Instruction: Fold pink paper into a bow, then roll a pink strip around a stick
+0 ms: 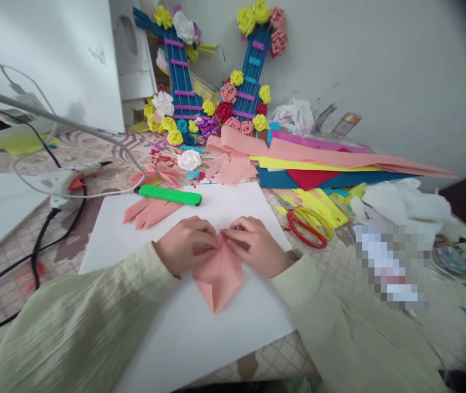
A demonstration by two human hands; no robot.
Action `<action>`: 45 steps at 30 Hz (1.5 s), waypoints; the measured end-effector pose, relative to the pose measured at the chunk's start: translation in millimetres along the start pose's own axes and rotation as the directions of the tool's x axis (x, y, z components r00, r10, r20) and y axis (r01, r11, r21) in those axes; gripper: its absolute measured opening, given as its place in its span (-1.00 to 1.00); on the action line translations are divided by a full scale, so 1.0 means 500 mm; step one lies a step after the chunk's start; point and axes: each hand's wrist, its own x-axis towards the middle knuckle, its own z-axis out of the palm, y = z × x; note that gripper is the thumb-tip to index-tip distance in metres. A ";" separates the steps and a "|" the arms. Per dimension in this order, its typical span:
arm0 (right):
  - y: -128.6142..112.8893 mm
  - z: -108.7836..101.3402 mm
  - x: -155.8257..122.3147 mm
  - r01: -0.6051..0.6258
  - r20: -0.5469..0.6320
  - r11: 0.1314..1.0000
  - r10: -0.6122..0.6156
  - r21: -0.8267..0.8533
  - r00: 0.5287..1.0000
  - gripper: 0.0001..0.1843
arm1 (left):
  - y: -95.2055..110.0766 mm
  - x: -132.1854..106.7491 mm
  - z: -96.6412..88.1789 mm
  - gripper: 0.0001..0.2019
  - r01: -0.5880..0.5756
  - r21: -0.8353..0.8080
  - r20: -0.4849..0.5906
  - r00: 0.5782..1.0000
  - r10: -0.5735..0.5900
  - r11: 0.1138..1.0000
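Head view, with both hands at the center of the frame. My left grip (187, 244) and my right grip (260, 246) are each pinched, fingertips nearly meeting, on the gathered top of a pink paper piece (220, 277). The piece widens below my fingers and ends in a downward point over a white sheet (163, 349); whether that point touches the sheet I cannot tell. Above my left grip, a green plastic tool (170, 195) lies across folded pink paper (145, 214). Right of center, scissors (306, 226) with red and yellow handles rest on the patterned worktop (267, 361) beside yellow paper scraps (325, 204). Left of the frame: a white glue gun (64, 183). Upper center: two blue guitar shapes (180, 73), trimmed with paper flowers (224, 112), stand near the wall.
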 end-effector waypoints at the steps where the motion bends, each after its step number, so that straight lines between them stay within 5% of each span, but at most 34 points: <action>1: -0.001 -0.001 0.000 0.003 -0.005 1.000 -0.003 0.003 1.000 -0.76 | 0.000 0.000 0.000 -0.85 -0.001 -0.002 -0.002 1.000 0.001 1.000; 13: 0.000 -0.002 -0.001 0.097 -0.007 0.995 -0.097 0.017 0.995 -0.75 | 0.000 -0.004 0.002 -0.81 -0.011 0.012 0.001 1.000 0.011 1.000; 45: -0.001 -0.003 -0.001 0.082 0.015 0.997 -0.082 -0.015 0.997 -0.75 | -0.006 -0.006 0.003 -0.82 -0.021 0.036 -0.004 1.000 0.021 0.999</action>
